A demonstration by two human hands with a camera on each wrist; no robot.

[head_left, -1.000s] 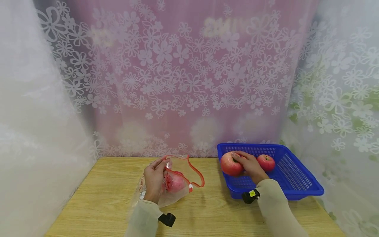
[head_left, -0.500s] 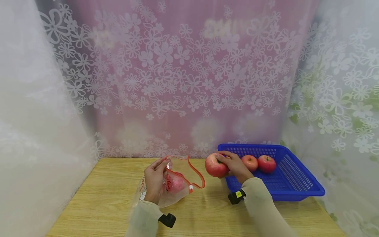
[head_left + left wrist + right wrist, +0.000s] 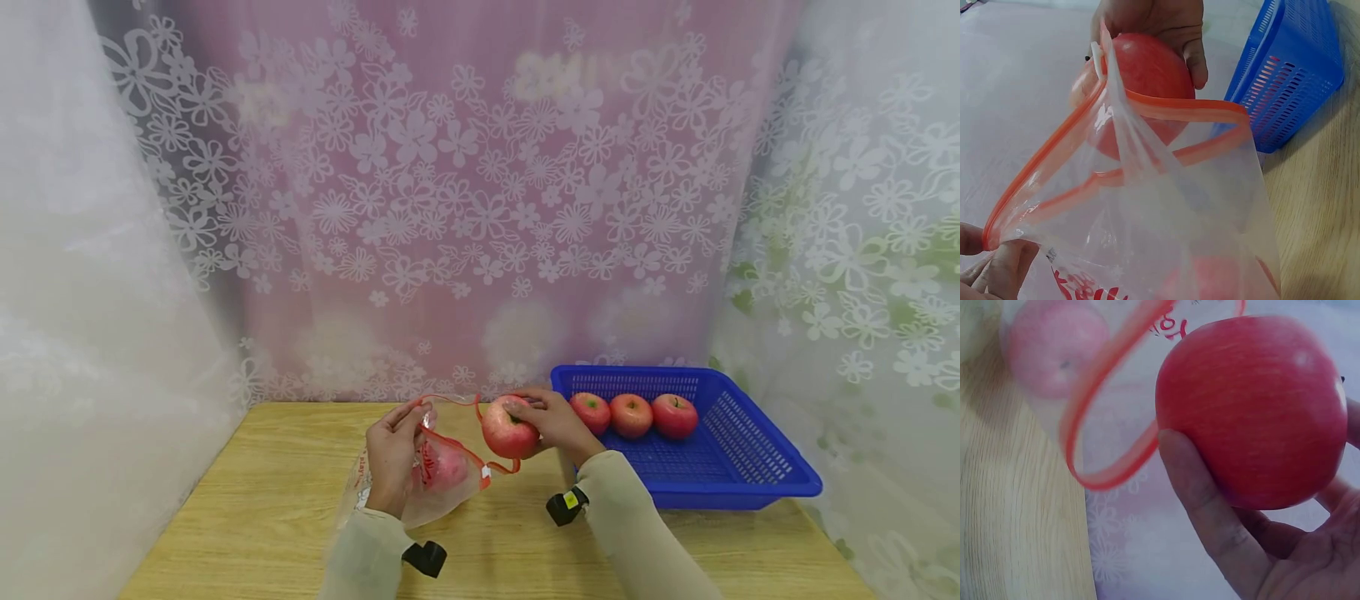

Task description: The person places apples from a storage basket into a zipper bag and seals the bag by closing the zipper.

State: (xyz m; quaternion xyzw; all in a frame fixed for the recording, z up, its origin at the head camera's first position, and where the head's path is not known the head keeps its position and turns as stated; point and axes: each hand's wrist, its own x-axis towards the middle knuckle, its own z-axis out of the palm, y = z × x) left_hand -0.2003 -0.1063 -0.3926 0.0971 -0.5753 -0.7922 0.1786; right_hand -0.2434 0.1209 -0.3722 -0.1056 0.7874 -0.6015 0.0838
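Note:
My left hand [image 3: 392,454] pinches the rim of a clear zip bag [image 3: 1179,187] with an orange-red edge and a white slider. The bag's mouth gapes toward the right. Inside lies one apple [image 3: 1057,350], blurred by the plastic. My right hand [image 3: 558,423] grips a red apple [image 3: 510,427] right at the bag's mouth; in the right wrist view the fingers [image 3: 1200,500] curl round this apple [image 3: 1250,412]. From the left wrist view, the held apple [image 3: 1154,75] is seen behind the orange-red rim.
A blue plastic basket [image 3: 750,450] stands on the wooden table [image 3: 247,500] at the right. Three apples sit in a row along its back: a left one [image 3: 590,412], a middle one [image 3: 631,415] and a right one [image 3: 674,416]. A flowered curtain [image 3: 480,208] hangs behind.
My right hand has carried the apple left, out from over the basket to the bag's mouth, uncovering the apples left in the basket. The left hand and the bag have stayed nearly still.

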